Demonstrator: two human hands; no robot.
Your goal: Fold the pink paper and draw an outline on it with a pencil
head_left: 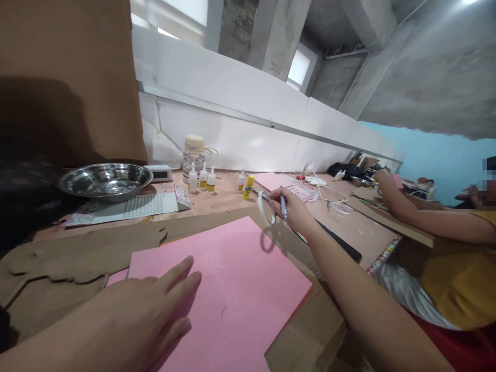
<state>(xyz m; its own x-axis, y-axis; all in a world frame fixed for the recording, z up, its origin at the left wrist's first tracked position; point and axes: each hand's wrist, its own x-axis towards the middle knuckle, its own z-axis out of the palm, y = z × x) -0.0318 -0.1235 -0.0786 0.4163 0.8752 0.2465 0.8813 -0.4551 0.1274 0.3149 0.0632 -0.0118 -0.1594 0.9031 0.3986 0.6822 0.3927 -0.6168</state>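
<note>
My left hand [127,315] lies on a pink sheet of paper [248,268], its fingers stretched out and a little apart. Faint dark curved pencil-like lines run across the sheet's middle. Above the paper's far edge, my right hand [292,206] is closed around a light purple pen [283,207]. A thin white ring [266,211] hangs at the same fingertips and throws a round shadow on the sheet; I cannot tell what it belongs to. Just beyond those fingers stands a yellow glue stick [248,187]. Orange paper shows under the pink sheet's edge.
Small glue bottles [202,180] and a lidded cup [194,155] stand by the wall. A metal basin [108,181] and desk calendar [132,207] are at left. Brown cardboard [70,248] lies beneath the paper. A co-worker's arm [411,209] reaches in at right.
</note>
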